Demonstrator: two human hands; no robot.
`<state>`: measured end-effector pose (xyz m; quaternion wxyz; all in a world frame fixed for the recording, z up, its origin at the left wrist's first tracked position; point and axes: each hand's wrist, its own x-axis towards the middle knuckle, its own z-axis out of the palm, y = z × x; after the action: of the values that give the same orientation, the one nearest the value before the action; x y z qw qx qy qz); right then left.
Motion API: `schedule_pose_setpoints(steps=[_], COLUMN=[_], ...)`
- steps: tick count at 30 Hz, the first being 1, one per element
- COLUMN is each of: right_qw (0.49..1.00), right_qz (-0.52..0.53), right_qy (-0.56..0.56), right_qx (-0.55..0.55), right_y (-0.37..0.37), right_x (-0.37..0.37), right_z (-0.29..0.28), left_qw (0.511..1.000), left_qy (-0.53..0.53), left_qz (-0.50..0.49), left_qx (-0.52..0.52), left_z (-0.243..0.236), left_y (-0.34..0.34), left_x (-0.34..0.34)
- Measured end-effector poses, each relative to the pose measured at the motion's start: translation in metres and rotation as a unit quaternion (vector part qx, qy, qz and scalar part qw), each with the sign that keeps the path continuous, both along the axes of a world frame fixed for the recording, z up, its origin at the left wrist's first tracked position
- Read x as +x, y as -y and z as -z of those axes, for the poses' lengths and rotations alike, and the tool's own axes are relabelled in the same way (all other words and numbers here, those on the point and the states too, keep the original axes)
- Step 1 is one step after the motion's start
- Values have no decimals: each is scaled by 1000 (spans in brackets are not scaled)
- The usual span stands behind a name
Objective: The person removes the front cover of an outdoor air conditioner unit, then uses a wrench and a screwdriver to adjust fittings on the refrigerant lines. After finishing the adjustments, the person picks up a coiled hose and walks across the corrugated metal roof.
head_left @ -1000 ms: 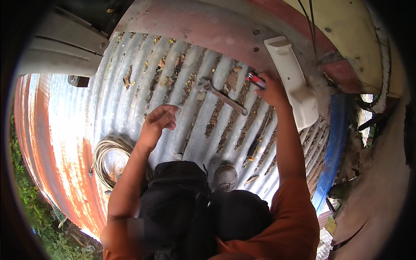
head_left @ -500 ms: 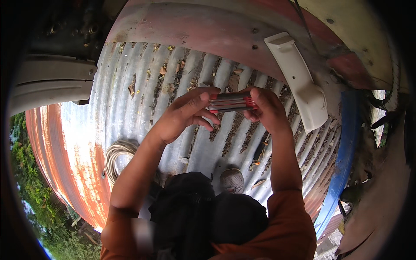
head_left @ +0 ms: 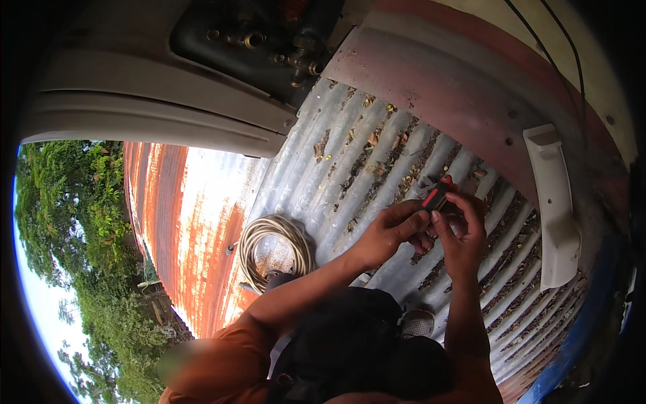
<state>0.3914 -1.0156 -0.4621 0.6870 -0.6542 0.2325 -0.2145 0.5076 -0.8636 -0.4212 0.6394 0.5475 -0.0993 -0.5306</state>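
Note:
A red and black folding tool set (head_left: 439,193) is held between my two hands over the corrugated metal roof (head_left: 363,161). My left hand (head_left: 397,229) grips its lower end, fingers curled. My right hand (head_left: 464,232) closes round it from the right, with the thumb at its lower end. Just behind the tool, a piece of grey metal (head_left: 426,181) is mostly hidden. A cream plastic cover (head_left: 552,202) lies to the right of my hands. A coil of pale hose or cable (head_left: 250,252) rests to the left of my left forearm.
A beige housing (head_left: 161,114) with brass fittings (head_left: 253,39) is at the upper left. Rusty sheeting (head_left: 175,222) and trees (head_left: 74,209) lie to the left. A black bag (head_left: 330,330) and a grey shoe (head_left: 417,323) are below. Dark cables (head_left: 575,60) hang at the upper right.
My right hand has brought the tool inward, and my left hand has joined it. The view has shifted leftward, showing more of the housing, fittings and trees, with the roof and hands now further right.

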Motion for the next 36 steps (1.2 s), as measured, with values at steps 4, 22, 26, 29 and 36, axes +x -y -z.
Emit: schedule_pose_setpoints(steps=[4,22,26,29,36], right_qw=[995,997,981,990,993], right_qz=[-30,-54,-31,-48,-66], right_qy=[28,49,26,27,64], right_qx=[91,2,-192,-133,-70], right_y=[-5,-19,-25,-25,-29], right_x=[3,-4,-11,-14,-16], right_z=[9,-26,-38,-40,-38], left_qw=[1000,994,993,996,991], left_qy=[25,-48,-52,18,-69], left_qz=[16,-63,-71,-55,-87], left_qx=[3,-79,-76,-73,-80], left_z=[0,2,-5,-6,-4], left_y=[-10,-35,-36,-38,-46], left_x=[7,-11,-14,-18,-29])
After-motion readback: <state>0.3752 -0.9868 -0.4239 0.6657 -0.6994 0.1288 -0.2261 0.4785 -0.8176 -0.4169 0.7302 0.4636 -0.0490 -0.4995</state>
